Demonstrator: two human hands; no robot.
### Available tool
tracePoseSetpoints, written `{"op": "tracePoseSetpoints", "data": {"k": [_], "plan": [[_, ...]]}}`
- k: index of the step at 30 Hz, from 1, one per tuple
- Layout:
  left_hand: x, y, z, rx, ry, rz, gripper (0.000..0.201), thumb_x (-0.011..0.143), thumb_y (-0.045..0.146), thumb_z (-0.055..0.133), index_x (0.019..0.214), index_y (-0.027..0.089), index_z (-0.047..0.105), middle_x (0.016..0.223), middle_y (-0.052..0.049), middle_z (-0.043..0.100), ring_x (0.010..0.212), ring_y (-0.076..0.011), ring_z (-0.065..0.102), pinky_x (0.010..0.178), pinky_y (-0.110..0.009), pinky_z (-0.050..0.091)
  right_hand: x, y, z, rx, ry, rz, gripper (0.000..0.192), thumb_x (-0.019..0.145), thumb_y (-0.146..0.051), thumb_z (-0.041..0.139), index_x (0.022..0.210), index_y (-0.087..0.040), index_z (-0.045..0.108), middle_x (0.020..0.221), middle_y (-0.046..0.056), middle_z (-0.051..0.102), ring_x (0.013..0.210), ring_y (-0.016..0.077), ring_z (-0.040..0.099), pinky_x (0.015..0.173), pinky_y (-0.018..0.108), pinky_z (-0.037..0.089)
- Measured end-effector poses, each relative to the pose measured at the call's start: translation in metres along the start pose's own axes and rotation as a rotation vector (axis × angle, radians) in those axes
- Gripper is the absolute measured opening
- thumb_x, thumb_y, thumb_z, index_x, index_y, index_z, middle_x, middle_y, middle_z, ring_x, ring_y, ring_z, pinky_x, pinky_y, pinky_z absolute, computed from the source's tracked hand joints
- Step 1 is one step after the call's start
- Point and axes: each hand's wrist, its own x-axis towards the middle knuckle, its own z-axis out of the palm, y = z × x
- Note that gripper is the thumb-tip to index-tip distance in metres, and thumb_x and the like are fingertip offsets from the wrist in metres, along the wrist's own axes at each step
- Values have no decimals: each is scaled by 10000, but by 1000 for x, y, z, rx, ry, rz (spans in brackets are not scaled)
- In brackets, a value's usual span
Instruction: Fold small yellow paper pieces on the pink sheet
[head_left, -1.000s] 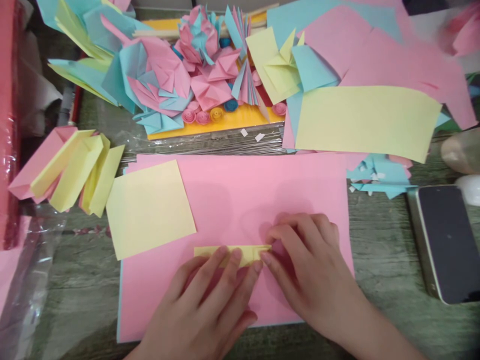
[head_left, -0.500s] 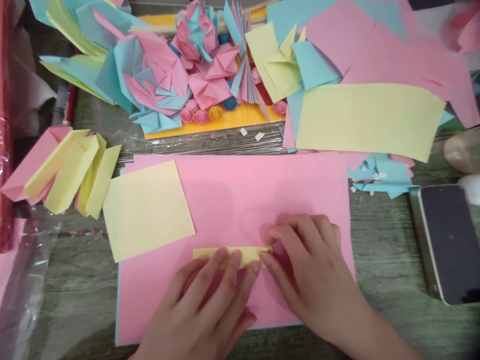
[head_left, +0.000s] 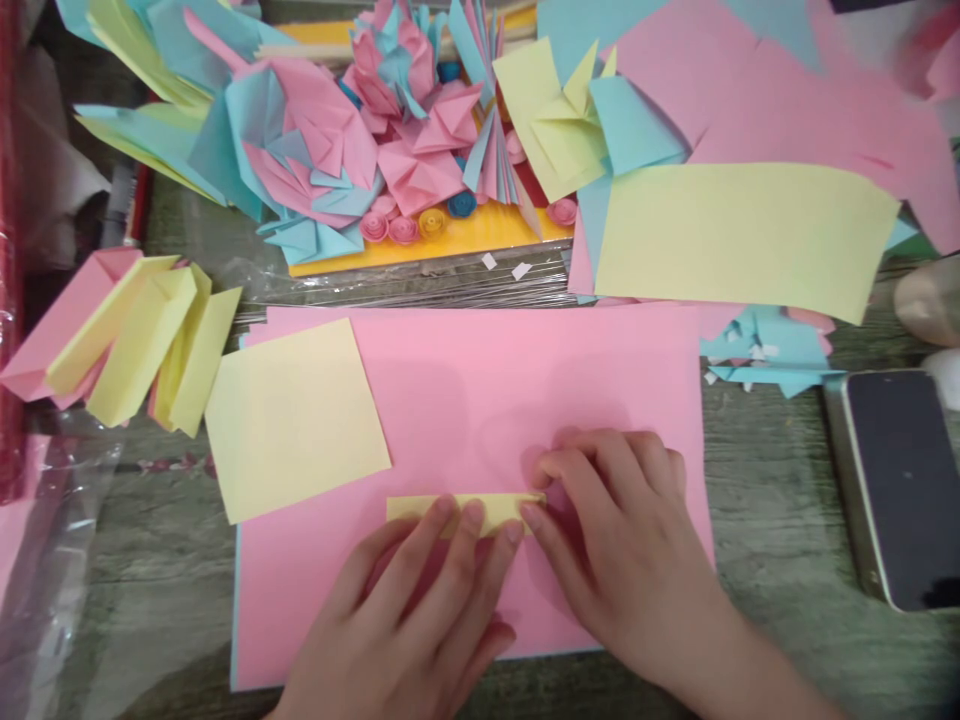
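A narrow folded yellow paper strip [head_left: 491,512] lies crosswise on a stack of pink paper [head_left: 480,390]. My left hand [head_left: 405,610] rests on the strip with its fingers stretched out and slightly apart, the tips pressing along the lower edge. My right hand [head_left: 622,540] is closed at the strip's right end, thumb and forefinger pinching the corner. Part of the strip is hidden under the left fingers. A square yellow sheet [head_left: 296,420] overlaps the left side of the pink stack.
Folded yellow and pink pieces [head_left: 142,340] lie at left. Behind the stack sits an orange board [head_left: 480,232] crowded with paper flowers. A curved yellow sheet [head_left: 742,240] covers pink and blue papers at back right, blue scraps [head_left: 780,345] below it. A phone [head_left: 904,480] lies at right.
Both hands stay at the strip, holding nearly the same positions. The whole view shifts very slightly; nothing else visibly differs.
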Motion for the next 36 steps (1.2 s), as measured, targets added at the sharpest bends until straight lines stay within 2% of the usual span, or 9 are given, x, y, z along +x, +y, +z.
{"op": "tracePoseSetpoints", "data": {"k": [36], "plan": [[-1, 1, 1, 5, -8, 5, 383, 892, 393, 438, 1203, 195, 543, 1138, -23, 625, 1086, -263, 499, 898, -403, 337, 2, 0, -1, -21, -2, -1, 136, 836, -228, 440, 932, -203, 533, 959, 72, 508, 838, 229, 391, 746, 423, 298]]}}
